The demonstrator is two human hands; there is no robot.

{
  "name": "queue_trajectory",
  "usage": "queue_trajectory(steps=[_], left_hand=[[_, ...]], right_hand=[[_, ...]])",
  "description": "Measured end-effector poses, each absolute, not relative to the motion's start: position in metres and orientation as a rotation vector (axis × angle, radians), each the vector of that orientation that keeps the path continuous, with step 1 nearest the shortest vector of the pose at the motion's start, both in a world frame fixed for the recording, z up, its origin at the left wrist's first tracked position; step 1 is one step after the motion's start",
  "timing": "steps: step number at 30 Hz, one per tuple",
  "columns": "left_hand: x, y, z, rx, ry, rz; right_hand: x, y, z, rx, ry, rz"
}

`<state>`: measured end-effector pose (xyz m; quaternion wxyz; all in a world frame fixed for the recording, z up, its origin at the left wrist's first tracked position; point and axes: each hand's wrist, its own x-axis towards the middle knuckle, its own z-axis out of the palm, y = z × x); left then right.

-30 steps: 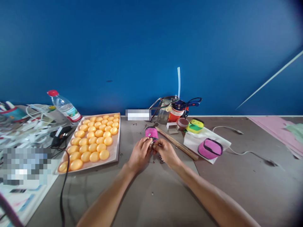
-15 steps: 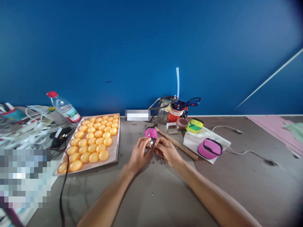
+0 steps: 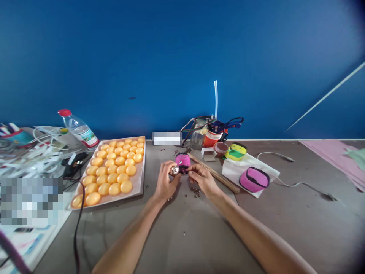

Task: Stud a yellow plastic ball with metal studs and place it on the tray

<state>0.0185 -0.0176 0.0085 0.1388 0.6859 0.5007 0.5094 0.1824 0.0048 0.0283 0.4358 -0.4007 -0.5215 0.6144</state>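
My left hand [image 3: 165, 182] is closed around a shiny silver, ball-like metal piece [image 3: 175, 170]. Its thumb reaches toward the lower edge of a small magenta fabric piece with black trim [image 3: 182, 160]. My right hand [image 3: 203, 179] pinches close to that same lower edge, on the other side; what lies between its fingertips is too small to make out. Below the fingers, a scatter of small shiny metal pieces [image 3: 196, 193] lies on the grey table [image 3: 182, 251].
Left stands a tray [image 3: 143, 163] of orange balls, with a tilted bottle [image 3: 82, 131] behind it. A wooden stick [image 3: 216, 175] lies right of my hands. Beyond it, another magenta fabric piece [image 3: 253, 179] and a yellow-green one [image 3: 236, 151] rest on white paper [image 3: 232, 169].
My left hand has shifted slightly left with the shiny metal piece, away from the right fingertips. More of the magenta piece's lower edge now shows between my hands.
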Motion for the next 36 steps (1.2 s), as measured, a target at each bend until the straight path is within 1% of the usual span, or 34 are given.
queue_trajectory(steps=[5,10,14,22,29,36], left_hand=[[0.021,-0.02,0.01,1.715,1.424,1.423],[0.019,-0.022,0.016,1.562,1.231,1.371],[0.019,-0.021,0.015,1.448,1.178,1.399],[0.017,-0.019,0.012,1.385,1.167,1.372],[0.018,-0.014,0.006,1.27,1.027,1.455],[0.018,-0.016,0.008,1.218,1.061,1.426]], right_hand=[[0.183,0.006,0.029,-1.019,-1.317,1.521],[0.184,0.008,0.026,-1.0,-1.324,1.524],[0.184,0.008,0.024,-0.959,-1.315,1.548],[0.184,0.01,0.02,-1.007,-1.37,1.474],[0.183,0.009,0.023,-1.01,-1.375,1.49],[0.184,0.009,0.019,-1.039,-1.435,1.436]])
